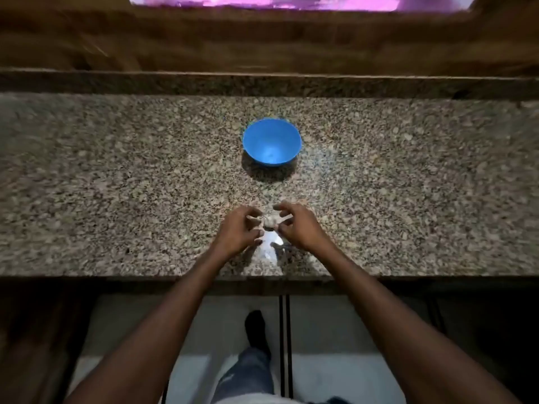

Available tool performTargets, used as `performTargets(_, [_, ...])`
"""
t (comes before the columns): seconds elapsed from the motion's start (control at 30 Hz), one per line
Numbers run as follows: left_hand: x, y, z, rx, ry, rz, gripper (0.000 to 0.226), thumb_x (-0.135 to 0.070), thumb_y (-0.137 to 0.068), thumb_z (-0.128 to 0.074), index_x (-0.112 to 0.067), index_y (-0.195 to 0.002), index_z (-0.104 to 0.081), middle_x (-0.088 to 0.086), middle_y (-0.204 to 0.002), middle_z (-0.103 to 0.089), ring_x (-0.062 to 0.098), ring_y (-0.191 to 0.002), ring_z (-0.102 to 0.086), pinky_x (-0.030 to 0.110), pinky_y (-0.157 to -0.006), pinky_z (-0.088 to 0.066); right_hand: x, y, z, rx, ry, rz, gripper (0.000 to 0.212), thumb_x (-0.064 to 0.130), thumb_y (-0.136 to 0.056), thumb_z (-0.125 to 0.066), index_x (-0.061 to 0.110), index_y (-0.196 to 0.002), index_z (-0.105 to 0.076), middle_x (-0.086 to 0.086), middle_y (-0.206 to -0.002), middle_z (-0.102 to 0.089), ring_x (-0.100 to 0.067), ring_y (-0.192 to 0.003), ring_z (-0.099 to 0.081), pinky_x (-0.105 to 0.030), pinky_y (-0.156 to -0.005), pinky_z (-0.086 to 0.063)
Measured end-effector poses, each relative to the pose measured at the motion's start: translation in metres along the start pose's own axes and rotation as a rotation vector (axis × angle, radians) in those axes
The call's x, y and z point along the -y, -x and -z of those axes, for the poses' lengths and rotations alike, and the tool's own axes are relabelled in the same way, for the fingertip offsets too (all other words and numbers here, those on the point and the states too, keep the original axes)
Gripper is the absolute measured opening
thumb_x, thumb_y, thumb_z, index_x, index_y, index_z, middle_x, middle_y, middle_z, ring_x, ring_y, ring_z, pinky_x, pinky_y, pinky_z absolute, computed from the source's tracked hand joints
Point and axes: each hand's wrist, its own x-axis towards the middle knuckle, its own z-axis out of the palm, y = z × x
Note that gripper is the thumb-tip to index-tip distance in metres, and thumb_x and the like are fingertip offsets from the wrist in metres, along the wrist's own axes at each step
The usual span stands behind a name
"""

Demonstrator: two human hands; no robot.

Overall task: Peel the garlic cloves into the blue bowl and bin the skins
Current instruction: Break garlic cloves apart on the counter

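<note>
Dim overall — one overhead source glares white on the desk (pixel 116 185) near its front edge; bowl (pixel 271 141) casts a dark shadow; edges blurred, bowed.

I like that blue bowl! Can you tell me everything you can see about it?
The blue bowl is round, plain and bright blue, and looks like smooth plastic. It stands upright on the speckled stone counter, casting a dark shadow toward the person. Nothing touches it; both hands are nearer the counter's front edge. What is inside is too blurry to tell.

Both hands meet at lower centre of frame over the granite counter (pixel 116 185): left hand (pixel 237 228) and right hand (pixel 300 225) pinch a garlic piece (pixel 271 220) between their fingertips. Blue bowl (pixel 271 141) sits above them at centre, well apart, contents unclear.
</note>
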Motion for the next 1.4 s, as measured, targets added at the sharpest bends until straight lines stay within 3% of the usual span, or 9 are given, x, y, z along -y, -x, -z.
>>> performTargets(0.1, [0.012,-0.008,-0.005,0.011,0.05,0.034,0.028,-0.001,-0.089,-0.074,-0.011,-0.116,-0.073,-0.001,-0.105,-0.073,0.006,-0.09,-0.07,0.023,-0.08,-0.06,-0.004,-0.01,-0.018,-0.035,-0.052,-0.074,0.041,0.015,-0.094,-0.079,0.008,-0.133,-0.068,-0.011,-0.119,-0.07,-0.009,-0.085,-0.071,-0.003,-0.059,-0.046])
performTargets(0.27, [0.016,-0.013,-0.018,-0.056,0.218,0.126,0.017,-0.005,-0.088,-0.077,-0.011,-0.104,-0.078,-0.003,-0.093,-0.077,0.008,-0.086,-0.074,0.023,-0.077,-0.062,-0.017,-0.014,-0.038,-0.12,-0.081,-0.052,0.03,0.022,-0.09,-0.083,0.014,-0.118,-0.076,-0.005,-0.112,-0.069,-0.015,-0.094,-0.071,-0.026,-0.082,-0.061])
performTargets(0.37, [0.009,-0.012,-0.019,-0.062,0.434,0.215,0.015,-0.009,-0.084,-0.086,-0.01,-0.097,-0.078,0.002,-0.091,-0.079,0.014,-0.088,-0.076,0.026,-0.076,-0.063,-0.023,-0.021,-0.034,-0.102,-0.175,-0.091,0.025,0.013,-0.091,-0.081,0.016,-0.115,-0.078,0.0,-0.112,-0.072,-0.012,-0.098,-0.071,-0.018,-0.083,-0.059])
performTargets(0.57, [0.007,-0.021,-0.02,-0.105,0.55,0.28,0.01,0.001,-0.091,-0.075,-0.005,-0.098,-0.078,0.008,-0.091,-0.079,0.018,-0.081,-0.076,0.025,-0.07,-0.058,-0.04,-0.036,-0.015,-0.003,-0.418,-0.11,0.022,0.009,-0.097,-0.072,0.018,-0.117,-0.076,0.006,-0.111,-0.078,-0.007,-0.103,-0.074,-0.035,-0.087,-0.064])
performTargets(0.7, [-0.006,-0.02,-0.028,-0.162,0.598,0.315,0.02,0.002,-0.088,-0.078,-0.004,-0.107,-0.076,0.009,-0.103,-0.079,0.025,-0.097,-0.077,0.038,-0.083,-0.064,-0.043,-0.044,-0.008,0.087,-0.538,-0.13,0.027,-0.005,-0.098,-0.064,0.015,-0.111,-0.077,-0.001,-0.109,-0.078,-0.02,-0.1,-0.076,-0.044,-0.087,-0.065])
performTargets(0.9, [-0.027,-0.018,-0.031,-0.278,0.578,0.285,0.021,0.001,-0.084,-0.081,-0.018,-0.091,-0.082,-0.005,-0.088,-0.081,0.012,-0.086,-0.078,0.023,-0.074,-0.06,-0.049,-0.05,0.004,0.183,-0.623,-0.095,0.023,0.004,-0.092,-0.078,0.012,-0.114,-0.079,-0.004,-0.109,-0.08,-0.016,-0.097,-0.077,-0.03,-0.079,-0.064])
performTargets(1.03, [-0.035,-0.014,-0.036,-0.347,0.397,0.242,0.018,0.0,-0.088,-0.079,-0.014,-0.098,-0.082,-0.014,-0.085,-0.078,0.0,-0.083,-0.075,0.013,-0.073,-0.055,-0.051,-0.053,0.007,0.201,-0.608,-0.11,0.024,0.005,-0.09,-0.08,0.012,-0.113,-0.081,-0.004,-0.103,-0.081,-0.021,-0.095,-0.078,-0.036,-0.081,-0.065])
performTargets(1.17, [-0.028,-0.013,-0.04,-0.4,0.215,0.201,0.015,-0.004,-0.089,-0.077,-0.016,-0.098,-0.082,-0.011,-0.092,-0.078,-0.001,-0.087,-0.073,0.017,-0.075,-0.058,-0.048,-0.055,0.009,0.215,-0.62,-0.1,0.023,0.003,-0.088,-0.082,0.009,-0.11,-0.081,-0.005,-0.1,-0.081,-0.022,-0.094,-0.078,-0.033,-0.081,-0.064])
performTargets(1.4, [-0.018,-0.017,-0.037,-0.281,0.516,0.316,0.004,-0.01,-0.095,-0.075,-0.009,-0.098,-0.074,0.003,-0.095,-0.078,0.018,-0.092,-0.075,0.032,-0.078,-0.063,-0.04,-0.052,0.005,0.186,-0.622,-0.124,0.023,0.003,-0.088,-0.082,0.007,-0.111,-0.081,-0.005,-0.096,-0.081,-0.018,-0.089,-0.079,-0.035,-0.075,-0.065])
